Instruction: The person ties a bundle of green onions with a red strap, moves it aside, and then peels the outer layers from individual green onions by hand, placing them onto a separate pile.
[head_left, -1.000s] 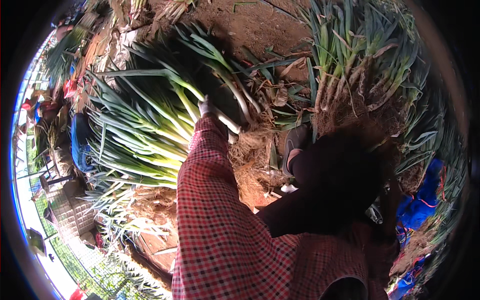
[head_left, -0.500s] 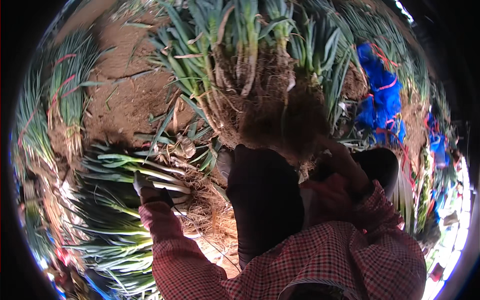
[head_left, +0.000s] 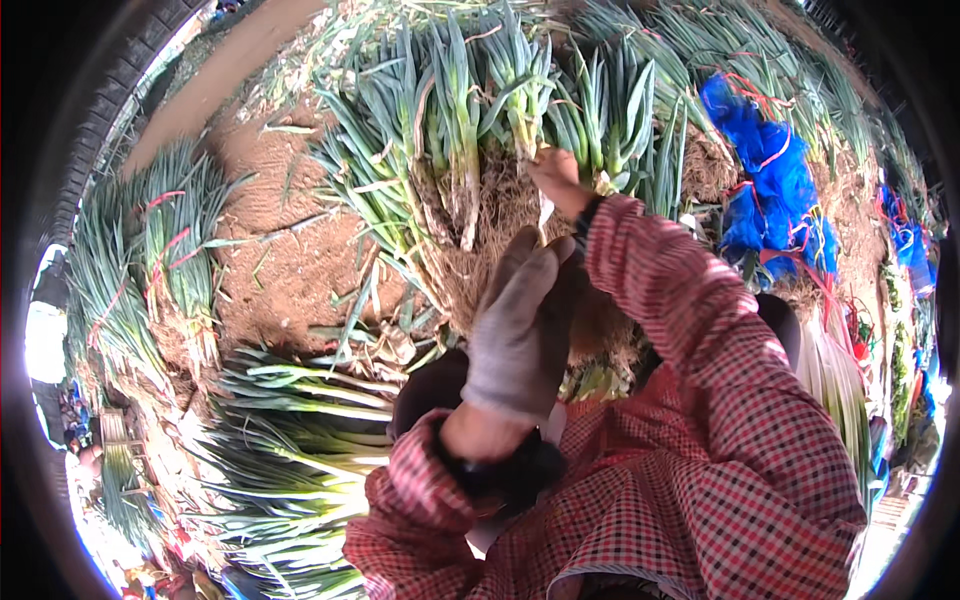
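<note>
My right hand, bare, is closed on the stem of a green onion in front of a standing heap. Just below, my left hand, in a grey glove, closes its fingertips around the lower white end of the same stalk. Part of the stalk is hidden behind both hands. Right behind them stands the heap of green onions, leaves up, with earthy, matted roots hanging toward me. On my left lies a pile of trimmed green onions, white ends pointing toward my legs.
Tied bundles of green onions with red bands stand at the left on bare soil. Blue net bags with red cords lie at the right. Beyond stretch more rows of green onions. Loose leaves and peelings litter the ground.
My left hand has left the pile on the left and come to the middle. My right hand has moved up and forward to the standing heap and grips a stalk there.
</note>
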